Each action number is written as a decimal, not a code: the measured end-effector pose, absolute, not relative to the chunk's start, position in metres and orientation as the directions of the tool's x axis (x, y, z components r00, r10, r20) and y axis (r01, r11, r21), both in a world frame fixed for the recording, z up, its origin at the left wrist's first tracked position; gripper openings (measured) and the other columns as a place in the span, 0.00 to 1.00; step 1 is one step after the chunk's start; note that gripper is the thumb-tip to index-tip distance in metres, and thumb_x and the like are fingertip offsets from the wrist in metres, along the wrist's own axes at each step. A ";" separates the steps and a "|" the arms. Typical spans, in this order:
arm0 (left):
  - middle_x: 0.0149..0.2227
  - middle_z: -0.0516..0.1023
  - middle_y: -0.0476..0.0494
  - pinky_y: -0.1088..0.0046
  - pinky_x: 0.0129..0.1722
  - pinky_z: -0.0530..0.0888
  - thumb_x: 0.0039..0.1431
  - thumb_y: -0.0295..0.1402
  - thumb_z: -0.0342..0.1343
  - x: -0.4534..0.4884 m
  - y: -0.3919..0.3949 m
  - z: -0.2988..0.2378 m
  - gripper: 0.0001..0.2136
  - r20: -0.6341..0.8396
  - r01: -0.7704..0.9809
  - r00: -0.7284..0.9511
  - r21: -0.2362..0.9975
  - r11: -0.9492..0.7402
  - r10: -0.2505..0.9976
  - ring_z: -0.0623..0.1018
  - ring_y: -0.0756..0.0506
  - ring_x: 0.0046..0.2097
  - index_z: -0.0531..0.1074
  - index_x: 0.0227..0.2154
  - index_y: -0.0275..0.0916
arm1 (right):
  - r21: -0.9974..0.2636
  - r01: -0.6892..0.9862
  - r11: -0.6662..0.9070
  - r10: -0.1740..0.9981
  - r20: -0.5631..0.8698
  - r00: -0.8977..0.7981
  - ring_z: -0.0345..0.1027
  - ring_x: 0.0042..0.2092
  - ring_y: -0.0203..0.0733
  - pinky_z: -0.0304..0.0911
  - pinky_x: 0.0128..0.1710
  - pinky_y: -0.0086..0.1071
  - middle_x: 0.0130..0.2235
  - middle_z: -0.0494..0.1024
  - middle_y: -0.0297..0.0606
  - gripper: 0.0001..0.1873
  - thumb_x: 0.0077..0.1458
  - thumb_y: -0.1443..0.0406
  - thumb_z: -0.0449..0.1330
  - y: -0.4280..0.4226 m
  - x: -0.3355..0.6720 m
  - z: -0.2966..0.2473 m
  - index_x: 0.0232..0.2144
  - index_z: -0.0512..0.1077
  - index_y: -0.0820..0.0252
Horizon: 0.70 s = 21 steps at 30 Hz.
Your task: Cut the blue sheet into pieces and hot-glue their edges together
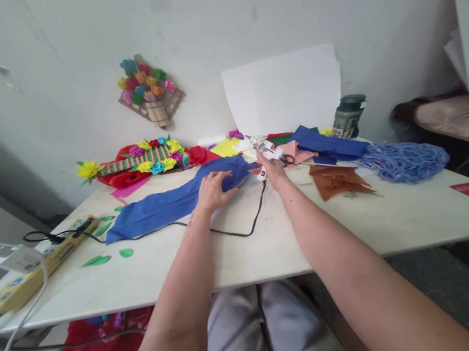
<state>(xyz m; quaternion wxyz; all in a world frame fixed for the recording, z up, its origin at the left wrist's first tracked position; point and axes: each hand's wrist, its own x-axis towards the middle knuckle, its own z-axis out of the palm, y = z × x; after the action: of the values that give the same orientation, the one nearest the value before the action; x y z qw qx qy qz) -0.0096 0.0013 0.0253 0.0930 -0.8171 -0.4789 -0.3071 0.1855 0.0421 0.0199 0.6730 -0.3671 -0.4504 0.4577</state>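
Observation:
A long strip of blue crepe paper [161, 207] lies across the white table [270, 245]. My left hand [214, 191] rests on its right end with fingers spread, pressing the paper down. My right hand [272, 169] is closed around a white glue gun [266, 153], its nozzle close to the end of the strip. The gun's black cord [242, 231] runs over the table to a yellow power strip [38, 260] at the left.
A paper-flower craft [146, 158] and red paper sit at the back left. Blue, brown [335, 180] and pink sheets, scissors, a blue shredded bundle [405, 160] and a green bottle [348, 117] crowd the back right. Green paper leaves [99, 260] lie near the power strip.

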 end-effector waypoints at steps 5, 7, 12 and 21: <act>0.43 0.77 0.44 0.68 0.54 0.62 0.57 0.38 0.49 0.008 0.013 0.016 0.14 0.574 0.817 0.390 0.145 -0.558 0.720 0.74 0.46 0.46 0.73 0.41 0.41 | -0.909 -0.241 0.340 0.937 0.305 0.172 0.70 0.21 0.39 0.65 0.18 0.30 0.35 0.77 0.43 0.27 0.44 0.53 0.61 0.041 0.188 0.020 0.44 0.69 0.64; 0.38 0.79 0.46 0.70 0.53 0.62 0.59 0.36 0.45 0.010 0.015 0.013 0.13 0.558 0.810 0.390 0.170 -0.561 0.732 0.76 0.48 0.40 0.75 0.39 0.42 | -0.903 -0.235 0.360 0.930 0.325 0.173 0.70 0.21 0.37 0.64 0.16 0.29 0.40 0.76 0.44 0.27 0.44 0.53 0.61 0.037 0.189 0.023 0.45 0.69 0.62; 0.36 0.79 0.47 0.72 0.49 0.66 0.59 0.37 0.45 0.009 0.015 0.012 0.13 0.573 0.795 0.419 0.142 -0.590 0.704 0.76 0.48 0.39 0.75 0.37 0.44 | -0.908 -0.233 0.348 0.937 0.337 0.087 0.72 0.25 0.38 0.65 0.18 0.28 0.41 0.76 0.42 0.31 0.43 0.51 0.61 0.029 0.186 0.026 0.47 0.69 0.61; 0.45 0.76 0.46 0.71 0.51 0.64 0.58 0.45 0.44 0.009 0.004 0.018 0.19 0.508 0.825 0.409 0.149 -0.545 0.758 0.73 0.46 0.47 0.71 0.45 0.43 | -0.921 -0.221 0.321 0.947 0.314 0.067 0.73 0.27 0.41 0.69 0.23 0.30 0.28 0.77 0.36 0.26 0.43 0.55 0.62 0.031 0.184 0.022 0.43 0.70 0.63</act>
<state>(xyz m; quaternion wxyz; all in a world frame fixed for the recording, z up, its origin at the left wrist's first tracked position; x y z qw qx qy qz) 0.0093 0.0037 0.0183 0.0625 -0.8370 -0.4730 -0.2679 0.1841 0.0306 0.0225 0.6361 -0.3587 -0.5057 0.4593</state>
